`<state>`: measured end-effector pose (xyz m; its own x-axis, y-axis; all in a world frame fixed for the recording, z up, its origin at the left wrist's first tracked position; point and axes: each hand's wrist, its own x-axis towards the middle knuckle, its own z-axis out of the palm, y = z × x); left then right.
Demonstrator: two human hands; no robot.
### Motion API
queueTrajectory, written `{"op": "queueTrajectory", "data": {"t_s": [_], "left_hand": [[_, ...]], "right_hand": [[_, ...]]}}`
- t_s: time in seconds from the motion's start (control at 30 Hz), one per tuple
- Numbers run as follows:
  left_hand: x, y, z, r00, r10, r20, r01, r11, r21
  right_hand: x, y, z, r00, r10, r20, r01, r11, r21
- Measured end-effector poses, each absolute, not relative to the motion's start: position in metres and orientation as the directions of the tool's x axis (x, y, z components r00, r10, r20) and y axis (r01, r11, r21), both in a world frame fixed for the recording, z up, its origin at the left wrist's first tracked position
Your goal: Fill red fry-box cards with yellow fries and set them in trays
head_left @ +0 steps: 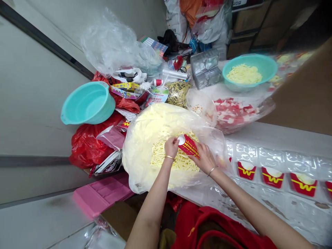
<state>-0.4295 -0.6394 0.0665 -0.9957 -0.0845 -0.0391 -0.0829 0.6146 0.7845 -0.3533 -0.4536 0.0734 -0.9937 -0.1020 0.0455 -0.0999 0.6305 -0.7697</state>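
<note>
My right hand (204,157) is wrapped around a stack of nested red toy French fry boxes (189,146) with yellow zigzag marks. With closed fingers, my left hand (171,147) pinches the white edge of the end box of that stack. Both hands are above a large clear plastic bag (140,145), which lies spread wide. Inside it are many small pale-yellow fry-shaped pieces (158,155). At the right, several red fry boxes (246,170) sit in the pockets of a clear plastic tray (272,157).
A teal basin (88,103) stands at the left on red bags. Another teal basin (228,81), back right, holds pale-yellow pieces. Near it lie a bag of red and white pieces (234,114) and a hinged metal box (206,69). Brown cardboard (308,90) juts in at the right.
</note>
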Motion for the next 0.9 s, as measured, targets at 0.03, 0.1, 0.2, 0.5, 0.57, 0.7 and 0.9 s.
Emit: {"op": "queueTrajectory", "data": {"t_s": [0.03, 0.1, 0.2, 0.5, 0.57, 0.7, 0.9], "left_hand": [[-0.429, -0.637, 0.069, -0.998, -0.053, -0.038, -0.063, 0.640, 0.766], [-0.428, -0.634, 0.075, -0.999, -0.002, -0.041, -0.031, 0.685, 0.727], [-0.431, -0.634, 0.083, -0.998, 0.025, -0.050, -0.018, 0.711, 0.703], [-0.408, -0.656, 0.114, -0.940, -0.341, -0.031, -0.147, 0.320, 0.936], [-0.385, -0.653, 0.121, -0.972, -0.183, -0.146, -0.190, 0.250, 0.950], [-0.349, -0.659, 0.114, -0.947, 0.081, -0.312, -0.254, 0.404, 0.879], [-0.347, -0.683, 0.070, -0.932, -0.099, -0.348, -0.199, 0.944, 0.265]], "right_hand": [[-0.361, -0.459, 0.074, -0.994, -0.076, 0.077, -0.108, 0.676, -0.729], [-0.376, -0.472, 0.072, -0.993, -0.049, 0.106, -0.107, 0.737, -0.667], [-0.393, -0.489, 0.066, -0.992, -0.050, 0.112, -0.110, 0.776, -0.621], [-0.384, -0.493, 0.083, -0.978, -0.138, 0.155, -0.206, 0.749, -0.630], [-0.367, -0.493, 0.090, -0.962, -0.203, 0.180, -0.271, 0.687, -0.674], [-0.320, -0.485, 0.073, -0.980, -0.182, 0.082, -0.173, 0.576, -0.799], [-0.267, -0.464, 0.029, -0.987, -0.122, -0.102, 0.022, 0.530, -0.848]]}}
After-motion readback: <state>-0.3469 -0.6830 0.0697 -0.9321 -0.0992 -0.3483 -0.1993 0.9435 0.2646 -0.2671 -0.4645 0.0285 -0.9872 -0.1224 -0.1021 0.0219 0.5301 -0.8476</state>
